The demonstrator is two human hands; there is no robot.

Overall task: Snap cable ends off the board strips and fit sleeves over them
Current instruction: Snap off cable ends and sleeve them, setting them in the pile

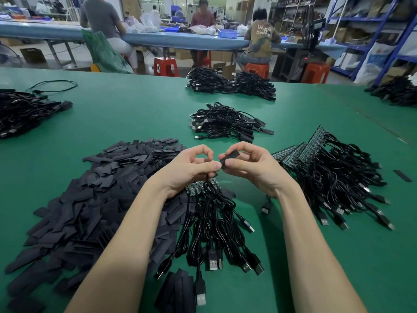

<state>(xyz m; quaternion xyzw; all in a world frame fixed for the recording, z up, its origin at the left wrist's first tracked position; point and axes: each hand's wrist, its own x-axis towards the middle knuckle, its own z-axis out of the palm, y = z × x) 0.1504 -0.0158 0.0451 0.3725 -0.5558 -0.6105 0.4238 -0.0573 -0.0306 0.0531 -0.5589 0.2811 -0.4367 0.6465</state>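
Pinching a flat black sleeve (230,157) between thumb and curled fingers, the right hand (250,164) holds it up over the green table (140,114), right next to the left hand (191,167). The left one has its fingers curled too, thumb and forefinger closed on a thin black cable (208,177) end, with its fingertips almost touching the sleeve's edge. Can't tell if the cable end is actually inside the sleeve. Just under the left hand there's a green board strip (198,188) with a bunch of black USB cables (214,233) hanging off it toward the camera. Big pile of loose sleeves (90,199) sits to the left of both arms, and a stack of more board strips with cables (327,172) is off to the right of the right hand. Finished-looking cable bundle (225,123) lies farther back, beyond the hands.
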